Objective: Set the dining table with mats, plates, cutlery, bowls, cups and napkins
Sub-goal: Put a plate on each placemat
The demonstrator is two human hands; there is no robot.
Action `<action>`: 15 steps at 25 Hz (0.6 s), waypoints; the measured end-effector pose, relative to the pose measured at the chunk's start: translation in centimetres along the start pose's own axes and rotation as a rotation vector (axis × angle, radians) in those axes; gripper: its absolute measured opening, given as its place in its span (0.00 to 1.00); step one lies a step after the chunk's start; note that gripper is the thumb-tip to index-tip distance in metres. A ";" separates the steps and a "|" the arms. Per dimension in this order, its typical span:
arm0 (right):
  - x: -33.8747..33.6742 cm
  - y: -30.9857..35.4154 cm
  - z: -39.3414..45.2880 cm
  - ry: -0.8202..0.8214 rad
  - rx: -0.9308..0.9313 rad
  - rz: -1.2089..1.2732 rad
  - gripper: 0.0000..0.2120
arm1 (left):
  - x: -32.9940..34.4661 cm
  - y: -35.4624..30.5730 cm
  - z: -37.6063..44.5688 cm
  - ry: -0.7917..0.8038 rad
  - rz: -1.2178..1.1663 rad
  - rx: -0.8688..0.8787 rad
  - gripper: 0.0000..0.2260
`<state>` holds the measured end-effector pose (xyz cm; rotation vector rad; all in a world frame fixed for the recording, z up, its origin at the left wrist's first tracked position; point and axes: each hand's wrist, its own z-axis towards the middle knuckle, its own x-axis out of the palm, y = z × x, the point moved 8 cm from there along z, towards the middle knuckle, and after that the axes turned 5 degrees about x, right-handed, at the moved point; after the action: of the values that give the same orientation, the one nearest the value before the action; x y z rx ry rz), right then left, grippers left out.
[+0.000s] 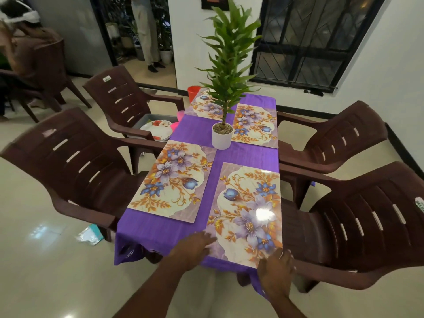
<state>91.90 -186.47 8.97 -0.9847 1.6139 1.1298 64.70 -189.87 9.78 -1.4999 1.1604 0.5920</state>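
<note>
four glossy floral rectangular mats down on the purple-clothed desk [195,134]. my left hand [195,246] and right hand [275,265] rest flat, fingers straight, on the nearest mat [247,214]. floral plates [158,129] wait on a chair beyond my left hand; cutlery, bowls, cups, napkins unplaced.

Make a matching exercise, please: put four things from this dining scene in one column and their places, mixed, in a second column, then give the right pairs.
1. white plant pot
2. floral plates
3. orange bucket
4. left hand

A. on the far left chair's seat
B. on the near right mat's corner
C. on the floor past the table
D. on the purple tablecloth, mid-table

Pairs: 1-D, 2-A, 3-C, 4-B
</note>
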 end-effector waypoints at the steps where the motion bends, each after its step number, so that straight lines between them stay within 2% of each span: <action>1: -1.0 2.1 -0.2 -0.068 -0.066 -0.001 0.29 | -1.5 0.1 -0.6 -0.102 0.026 -0.022 0.23; 4: -3.5 13.0 -2.6 -0.116 -0.305 0.034 0.34 | -6.9 2.6 -4.5 -0.365 0.093 -0.126 0.29; 6: -4.3 21.7 -5.6 -0.113 -0.466 0.072 0.37 | -10.2 6.7 -8.3 -0.494 0.091 -0.210 0.31; 9: -4.3 33.0 -11.4 -0.144 -0.658 0.101 0.35 | -15.5 13.6 -15.4 -0.700 0.127 -0.292 0.30; 11: -3.8 40.3 -16.5 -0.160 -0.747 0.117 0.34 | -19.1 18.8 -21.0 -0.783 0.179 -0.324 0.29; 15: -3.1 53.4 -25.8 -0.218 -0.879 0.130 0.35 | -25.0 28.2 -31.7 -0.833 0.237 -0.448 0.29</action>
<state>36.99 -196.80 29.02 -1.2363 0.9923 2.0356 22.70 -208.72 27.26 -1.2517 0.5583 1.5414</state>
